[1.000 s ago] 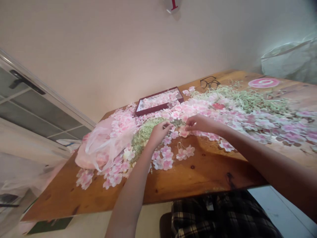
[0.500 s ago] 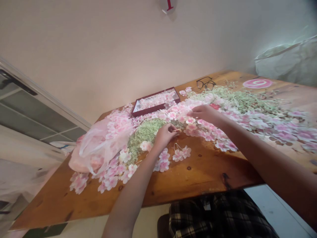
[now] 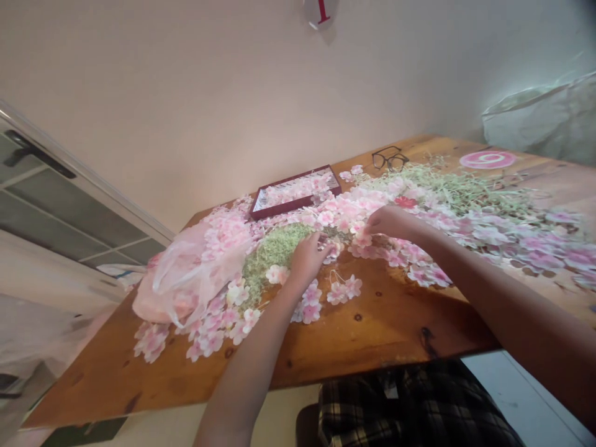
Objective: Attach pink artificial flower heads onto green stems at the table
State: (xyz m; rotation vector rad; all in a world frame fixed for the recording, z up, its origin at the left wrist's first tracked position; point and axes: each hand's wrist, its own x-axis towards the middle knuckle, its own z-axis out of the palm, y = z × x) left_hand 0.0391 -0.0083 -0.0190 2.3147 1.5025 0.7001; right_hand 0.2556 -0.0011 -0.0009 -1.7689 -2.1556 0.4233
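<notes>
My left hand (image 3: 308, 257) is closed, thumb and fingers together at a small pale pink artificial flower (image 3: 334, 251) by their tips. It hovers at the right edge of a mound of light green stems (image 3: 272, 251). Bent downward, my right hand (image 3: 388, 225) has its fingertips pinched among the pink artificial flowers (image 3: 358, 237) of the long heap; petals partly hide what they grip. Below the left hand, a pair of linked flowers (image 3: 344, 290) lies on the wood, beside a few more flowers (image 3: 310, 304) near my left forearm.
A dark red tray (image 3: 291, 207) with blossoms stands against the wall. Glasses (image 3: 390, 160) and a round pink sign (image 3: 488, 159) lie farther back. At the left is a thin plastic bag (image 3: 186, 273). Loose green strands (image 3: 484, 189) spread at right on the wooden table (image 3: 395, 329).
My right hand has moved slightly toward me and curled down at the flowers. A flower now shows by my left fingertips, where a thin pale stem was pinched before.
</notes>
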